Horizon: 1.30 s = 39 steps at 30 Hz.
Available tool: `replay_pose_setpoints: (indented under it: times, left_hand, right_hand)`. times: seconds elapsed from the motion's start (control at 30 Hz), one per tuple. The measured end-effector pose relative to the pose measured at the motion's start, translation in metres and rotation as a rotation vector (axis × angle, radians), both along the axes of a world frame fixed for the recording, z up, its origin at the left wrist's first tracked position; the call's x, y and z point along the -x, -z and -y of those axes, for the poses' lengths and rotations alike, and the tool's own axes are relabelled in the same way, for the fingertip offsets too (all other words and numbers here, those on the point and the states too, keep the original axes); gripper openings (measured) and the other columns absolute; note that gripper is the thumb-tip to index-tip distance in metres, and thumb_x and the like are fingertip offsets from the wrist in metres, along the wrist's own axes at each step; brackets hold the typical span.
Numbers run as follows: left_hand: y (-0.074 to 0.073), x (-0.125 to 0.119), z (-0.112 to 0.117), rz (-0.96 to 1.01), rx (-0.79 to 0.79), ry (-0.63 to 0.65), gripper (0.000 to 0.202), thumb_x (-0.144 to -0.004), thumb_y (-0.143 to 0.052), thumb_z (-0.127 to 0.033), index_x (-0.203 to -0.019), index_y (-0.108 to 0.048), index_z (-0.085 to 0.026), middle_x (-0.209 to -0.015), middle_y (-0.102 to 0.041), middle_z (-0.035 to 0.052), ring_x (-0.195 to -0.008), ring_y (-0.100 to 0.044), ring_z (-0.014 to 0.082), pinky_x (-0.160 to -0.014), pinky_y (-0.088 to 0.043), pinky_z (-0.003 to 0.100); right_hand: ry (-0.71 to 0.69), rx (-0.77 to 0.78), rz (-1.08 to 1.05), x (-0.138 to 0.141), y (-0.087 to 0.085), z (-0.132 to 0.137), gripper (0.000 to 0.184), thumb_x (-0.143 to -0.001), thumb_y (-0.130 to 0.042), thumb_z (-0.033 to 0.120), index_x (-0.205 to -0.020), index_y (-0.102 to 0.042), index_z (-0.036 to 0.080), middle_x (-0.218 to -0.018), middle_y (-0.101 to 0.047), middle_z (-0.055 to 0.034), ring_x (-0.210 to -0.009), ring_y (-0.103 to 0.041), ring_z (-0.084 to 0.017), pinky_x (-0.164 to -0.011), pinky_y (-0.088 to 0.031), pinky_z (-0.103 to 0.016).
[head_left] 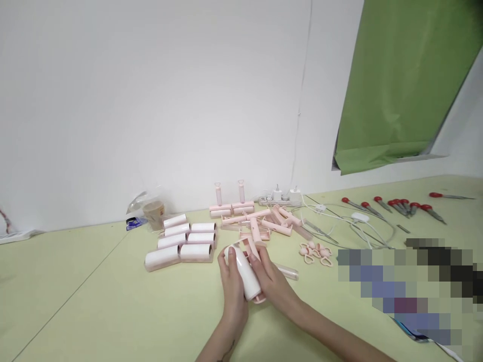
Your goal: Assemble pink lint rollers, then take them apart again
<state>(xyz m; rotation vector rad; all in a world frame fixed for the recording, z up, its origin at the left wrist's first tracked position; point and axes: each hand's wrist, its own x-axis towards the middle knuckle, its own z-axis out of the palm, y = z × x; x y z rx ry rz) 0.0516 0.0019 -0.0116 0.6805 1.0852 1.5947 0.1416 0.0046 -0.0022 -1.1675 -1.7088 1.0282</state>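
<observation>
My left hand (pixel 233 279) is wrapped around a white lint roller refill (pixel 247 277), thumb lying along its side. My right hand (pixel 272 274) grips a pink lint roller frame (pixel 249 245) against the same roll. A pink end of the frame shows below the roll; whether the roll is seated in it is hidden by the fingers. Just beyond my hands, more pink lint roller frames (pixel 277 227) lie in a pile. A clear tube (pixel 287 272) rests by my right wrist, and pink heart-shaped rings (pixel 316 253) lie farther right.
Several white rolls (pixel 196 253) are stacked left of my hands, near a plastic-wrapped cup (pixel 154 213). Two assembled lint rollers (pixel 241 193) stand against the wall. A power strip (pixel 279 201), white cables (pixel 360 217) and red-ended tools (pixel 398 205) occupy the back right.
</observation>
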Motion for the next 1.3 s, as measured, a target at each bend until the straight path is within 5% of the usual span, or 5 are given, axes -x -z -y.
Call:
replay_pose_setpoints:
  times: [0.3,0.47,0.6,0.7,1.3]
  left_hand:
    - [-0.003,0.010,0.002,-0.152,-0.097,0.101,0.053,-0.066,-0.064,-0.043,-0.105,-0.033,-0.026,-0.087,-0.056,0.0019,-0.078,-0.059,0.0183,-0.064,-0.047,0.027]
    - [-0.004,0.048,0.007,-0.368,0.000,0.444,0.045,-0.067,-0.064,-0.036,-0.101,-0.038,-0.023,-0.075,-0.053,-0.0019,-0.066,-0.055,0.0142,-0.058,-0.043,0.023]
    - [0.002,0.071,0.012,-0.599,-0.033,0.689,0.045,-0.062,-0.066,-0.021,-0.101,-0.045,-0.023,-0.084,-0.056,-0.0024,-0.079,-0.053,0.0156,-0.071,-0.040,0.026]
    - [0.008,0.076,0.014,-0.711,0.002,0.797,0.046,-0.058,-0.066,-0.017,-0.101,-0.048,-0.022,-0.091,-0.057,-0.0016,-0.087,-0.052,0.0187,-0.077,-0.039,0.029]
    - [-0.015,0.086,0.031,-1.160,0.028,0.930,0.049,-0.053,-0.071,-0.029,-0.098,-0.051,-0.030,-0.092,-0.061,-0.0037,-0.079,-0.055,0.0216,-0.060,-0.037,0.024]
  right_hand:
    - [0.038,-0.178,0.129,-0.001,0.009,-0.003,0.028,-0.091,-0.020,0.040,-0.101,-0.039,0.024,-0.086,-0.057,-0.0033,-0.075,-0.057,-0.019,-0.064,-0.044,-0.029]
    - [-0.150,-0.322,0.234,-0.020,-0.010,-0.014,0.027,-0.090,-0.027,0.036,-0.105,-0.045,0.023,-0.102,-0.051,-0.0049,-0.087,-0.053,-0.016,-0.076,-0.042,-0.029]
    - [-0.459,-0.323,0.390,-0.033,-0.023,-0.014,0.021,-0.080,-0.046,0.031,-0.097,-0.053,0.021,-0.088,-0.058,-0.0020,-0.075,-0.055,-0.014,-0.063,-0.042,-0.022]
    - [-0.464,-0.351,0.534,-0.034,-0.017,-0.013,0.020,-0.070,-0.054,0.028,-0.088,-0.056,0.020,-0.079,-0.059,-0.0003,-0.067,-0.054,-0.013,-0.057,-0.039,-0.021]
    - [-0.625,-0.586,0.822,-0.015,0.006,-0.001,0.008,-0.065,-0.046,0.019,-0.069,-0.053,0.016,-0.067,-0.058,-0.0035,-0.055,-0.051,-0.015,-0.047,-0.029,-0.023]
